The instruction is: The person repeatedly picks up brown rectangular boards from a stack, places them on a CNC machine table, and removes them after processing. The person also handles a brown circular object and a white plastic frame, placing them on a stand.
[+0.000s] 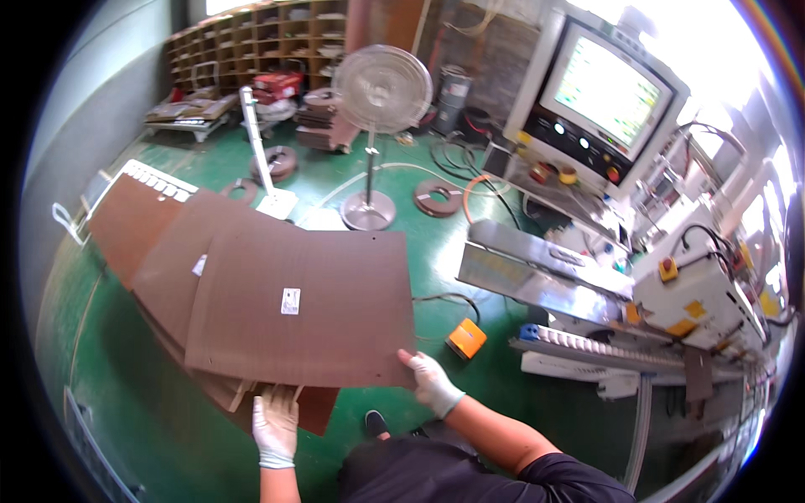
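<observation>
The large brown rectangular panel looks smooth and matt, like wood-based board, with a small white rectangular label, apparently paper and slightly shiny, on its face. White close-fitting gloves look like soft matt cloth, as does the black shirt. The green floor is smooth and glossy; the long silver machine beam is polished, reflective metal.

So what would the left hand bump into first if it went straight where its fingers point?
The left hand would probably meet the top brown board first, at its near edge, but depth is unclear.
</observation>
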The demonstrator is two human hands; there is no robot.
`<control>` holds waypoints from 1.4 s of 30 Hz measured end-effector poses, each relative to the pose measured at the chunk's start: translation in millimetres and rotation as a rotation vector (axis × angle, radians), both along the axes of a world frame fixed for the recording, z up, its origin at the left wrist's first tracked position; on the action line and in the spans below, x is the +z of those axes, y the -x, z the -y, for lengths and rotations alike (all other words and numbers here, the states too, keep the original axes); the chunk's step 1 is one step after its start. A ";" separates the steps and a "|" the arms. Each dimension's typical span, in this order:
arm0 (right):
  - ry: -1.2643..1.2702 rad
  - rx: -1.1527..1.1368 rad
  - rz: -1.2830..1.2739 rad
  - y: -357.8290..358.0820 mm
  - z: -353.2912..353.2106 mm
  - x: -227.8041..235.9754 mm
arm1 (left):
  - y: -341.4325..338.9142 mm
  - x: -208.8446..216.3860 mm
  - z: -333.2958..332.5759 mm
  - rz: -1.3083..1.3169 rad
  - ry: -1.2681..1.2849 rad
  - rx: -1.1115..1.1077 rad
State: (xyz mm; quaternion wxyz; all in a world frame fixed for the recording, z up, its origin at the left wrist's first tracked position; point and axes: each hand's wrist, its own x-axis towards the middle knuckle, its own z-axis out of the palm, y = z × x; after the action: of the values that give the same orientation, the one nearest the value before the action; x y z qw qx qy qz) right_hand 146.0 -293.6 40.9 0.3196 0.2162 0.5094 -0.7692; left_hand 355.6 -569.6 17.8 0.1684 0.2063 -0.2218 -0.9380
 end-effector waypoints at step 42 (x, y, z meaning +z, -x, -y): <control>0.162 -1.380 -0.095 -20.8 -439.5 -55.3 | 225.3 -70.0 -329.7 0.509 -0.147 -0.988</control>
State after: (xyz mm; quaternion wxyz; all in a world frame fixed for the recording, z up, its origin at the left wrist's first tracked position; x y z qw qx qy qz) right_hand 166.8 146.0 -14.4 -0.2497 0.4320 0.2099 -0.8408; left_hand 130.4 -239.9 -52.1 -0.3646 0.3091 -0.2598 -0.8391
